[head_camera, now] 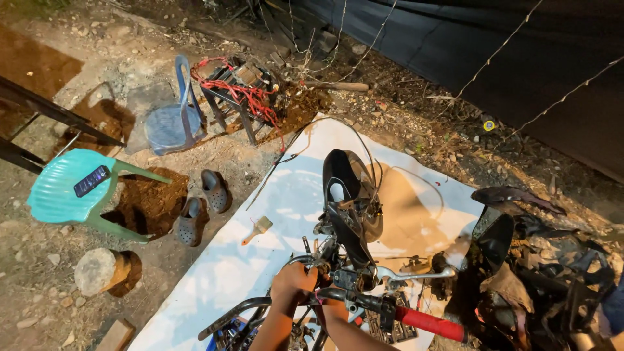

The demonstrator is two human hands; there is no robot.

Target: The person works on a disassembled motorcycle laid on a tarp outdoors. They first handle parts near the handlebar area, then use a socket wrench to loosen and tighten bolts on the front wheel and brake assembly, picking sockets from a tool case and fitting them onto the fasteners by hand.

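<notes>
We judge the stripping well along: left grip [294, 283] clasps the handlebar [364, 300]; right grip hidden, we cannot tell.

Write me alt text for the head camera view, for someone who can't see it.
Seen from above at night, a person's left hand and right hand work at the handlebar of a stripped motorcycle with a red grip, standing on a white sheet. A paintbrush lies on the sheet; beside it on the dirt are grey clogs and a teal plastic chair.
</notes>
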